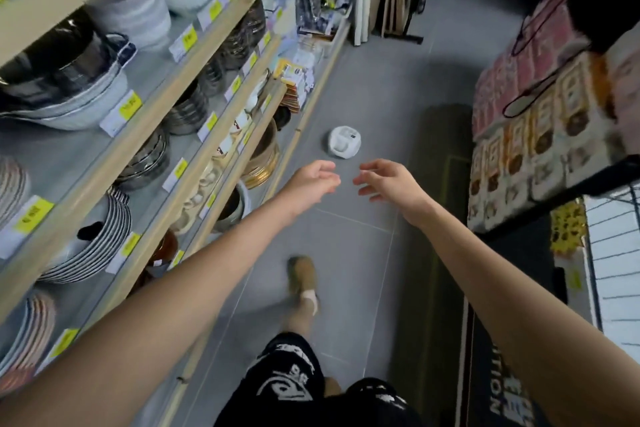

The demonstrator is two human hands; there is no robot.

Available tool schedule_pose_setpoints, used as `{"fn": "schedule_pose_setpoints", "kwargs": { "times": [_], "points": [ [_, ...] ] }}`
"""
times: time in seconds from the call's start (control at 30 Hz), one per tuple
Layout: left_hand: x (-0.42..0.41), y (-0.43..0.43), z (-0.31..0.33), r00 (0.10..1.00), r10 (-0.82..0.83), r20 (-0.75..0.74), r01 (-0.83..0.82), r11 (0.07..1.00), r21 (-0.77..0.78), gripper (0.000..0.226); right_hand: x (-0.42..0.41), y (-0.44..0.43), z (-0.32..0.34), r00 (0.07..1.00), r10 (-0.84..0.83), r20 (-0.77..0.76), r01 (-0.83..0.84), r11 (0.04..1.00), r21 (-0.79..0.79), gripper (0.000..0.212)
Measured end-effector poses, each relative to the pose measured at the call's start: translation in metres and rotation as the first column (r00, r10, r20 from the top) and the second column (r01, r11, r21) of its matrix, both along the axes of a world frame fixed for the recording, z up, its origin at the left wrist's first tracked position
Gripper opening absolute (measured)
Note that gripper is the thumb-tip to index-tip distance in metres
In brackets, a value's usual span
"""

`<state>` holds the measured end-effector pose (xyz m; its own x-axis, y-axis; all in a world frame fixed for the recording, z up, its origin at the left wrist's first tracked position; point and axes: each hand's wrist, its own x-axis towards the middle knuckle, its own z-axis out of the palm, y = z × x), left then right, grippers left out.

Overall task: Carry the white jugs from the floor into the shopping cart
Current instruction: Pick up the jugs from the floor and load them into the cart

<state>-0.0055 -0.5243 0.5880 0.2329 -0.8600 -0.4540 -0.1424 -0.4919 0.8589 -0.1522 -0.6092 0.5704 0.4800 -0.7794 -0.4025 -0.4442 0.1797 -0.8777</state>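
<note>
One white jug (343,142) stands on the grey floor tiles, seen from above, close to the foot of the left shelving. Both my arms reach forward towards it. My left hand (311,184) hovers just short of the jug, fingers relaxed and holding nothing. My right hand (388,182) is level with it on the right, fingers spread loosely, also holding nothing. Neither hand touches the jug. No shopping cart can be made out clearly.
Wooden shelves (194,135) with bowls, plates and pots run along the left. A display of packaged goods (540,142) and a white wire grid (616,274) stand on the right. A dark floor mat (440,218) lies beneath it. My foot (304,277) steps forward in the aisle.
</note>
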Motion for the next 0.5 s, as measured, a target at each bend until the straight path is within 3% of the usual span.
{"fn": "schedule_pose_setpoints", "kwargs": {
  "times": [0.5],
  "points": [
    [0.112, -0.324, -0.025, 0.998, 0.01, -0.061, -0.006, 0.998, 0.059, 0.037, 0.106, -0.294, -0.022, 0.993, -0.028, -0.111, 0.036, 0.997, 0.071, 0.019]
  ]
}}
